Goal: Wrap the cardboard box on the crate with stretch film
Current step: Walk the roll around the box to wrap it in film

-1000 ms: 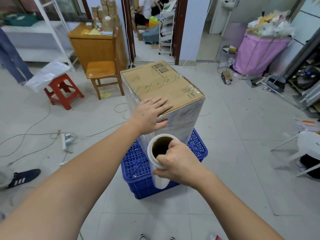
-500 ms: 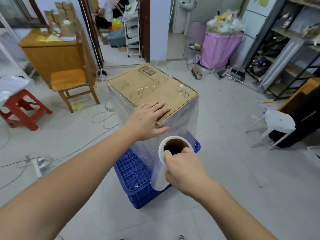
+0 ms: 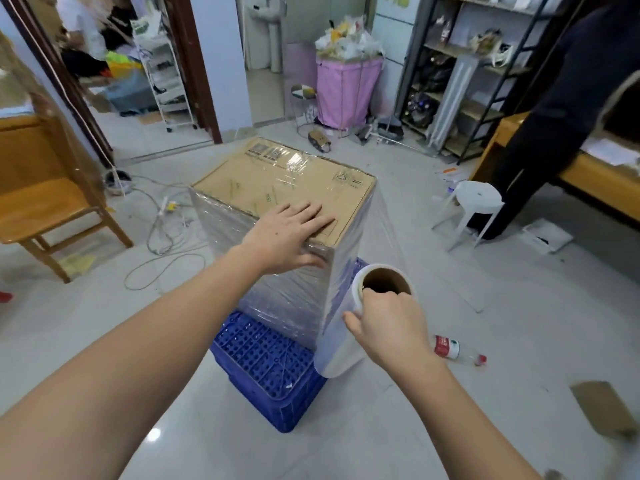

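Observation:
A tall cardboard box (image 3: pixel 277 181) stands on a blue plastic crate (image 3: pixel 270 362) on the floor, its sides covered in clear stretch film. My left hand (image 3: pixel 287 233) lies flat with straight fingers on the box's near top edge. My right hand (image 3: pixel 391 327) grips the top of a white stretch film roll (image 3: pixel 346 337) with a brown cardboard core, held upright at the box's near right corner. A sheet of film runs from the roll along the box's right side.
A wooden chair (image 3: pixel 52 216) stands at the left, with cables (image 3: pixel 162 237) on the floor beside it. A white stool (image 3: pixel 474 206) and a person in dark clothes (image 3: pixel 554 116) are at the right. A plastic bottle (image 3: pixel 457 351) and a cardboard scrap (image 3: pixel 602 407) lie near my right arm.
I have walked around the box to its right, carrying the roll past the corner and drawing film along the side. My left hand has stayed on the box top.

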`<state>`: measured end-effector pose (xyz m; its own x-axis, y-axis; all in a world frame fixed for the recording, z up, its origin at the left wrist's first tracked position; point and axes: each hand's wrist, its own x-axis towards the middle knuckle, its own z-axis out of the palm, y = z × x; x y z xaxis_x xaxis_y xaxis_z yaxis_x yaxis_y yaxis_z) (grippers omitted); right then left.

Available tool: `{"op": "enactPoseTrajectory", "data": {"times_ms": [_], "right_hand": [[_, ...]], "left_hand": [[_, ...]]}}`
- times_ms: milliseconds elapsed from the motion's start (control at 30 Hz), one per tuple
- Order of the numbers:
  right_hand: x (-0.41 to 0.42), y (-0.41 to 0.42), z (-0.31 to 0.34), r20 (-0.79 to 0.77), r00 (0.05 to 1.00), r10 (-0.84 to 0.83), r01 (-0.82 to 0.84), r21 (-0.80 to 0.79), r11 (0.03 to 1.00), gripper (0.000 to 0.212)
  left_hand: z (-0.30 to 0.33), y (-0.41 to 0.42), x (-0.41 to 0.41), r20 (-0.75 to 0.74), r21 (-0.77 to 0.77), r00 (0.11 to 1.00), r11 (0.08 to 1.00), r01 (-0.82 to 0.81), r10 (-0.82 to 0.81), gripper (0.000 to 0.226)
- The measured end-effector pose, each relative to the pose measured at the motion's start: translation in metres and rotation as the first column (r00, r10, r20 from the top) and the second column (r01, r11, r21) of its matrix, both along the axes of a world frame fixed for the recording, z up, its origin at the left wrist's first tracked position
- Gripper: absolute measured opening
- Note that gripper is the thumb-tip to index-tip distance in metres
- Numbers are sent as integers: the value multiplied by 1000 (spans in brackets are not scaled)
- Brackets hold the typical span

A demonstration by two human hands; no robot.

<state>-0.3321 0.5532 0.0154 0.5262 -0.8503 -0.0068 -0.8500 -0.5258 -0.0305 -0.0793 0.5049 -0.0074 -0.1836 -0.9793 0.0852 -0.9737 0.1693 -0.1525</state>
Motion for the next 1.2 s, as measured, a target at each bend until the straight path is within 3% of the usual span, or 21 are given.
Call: {"op": "enactPoseTrajectory", "data": {"times_ms": [133, 300, 500, 667, 767, 1200], "right_hand": [[10, 0, -6, -21, 998, -57, 55, -89, 995, 61], [8, 1, -7, 10, 1000, 8, -7, -109, 994, 51], [3, 18, -20, 66, 932, 358, -343, -166, 925, 36], [9, 21, -11, 62, 782, 620, -610, -127, 782, 33], [18, 26, -6, 23, 723, 690, -685, -97, 722, 33], [38, 38, 6, 29, 865, 502, -501, -26, 865, 49]], "left_hand": [[0, -2, 1, 2, 8, 1000, 1000, -4, 4, 100], [3, -2, 0, -3, 6, 1000, 1000, 5, -5, 97], [3, -2, 0, 3, 7, 1000, 1000, 4, -4, 95], [1, 0, 0, -1, -13, 1000, 1000, 4, -4, 94], [0, 0, 2, -2, -20, 1000, 1000, 2, -3, 94], [5, -2, 5, -103, 46, 994, 999, -25, 30, 98]]}}
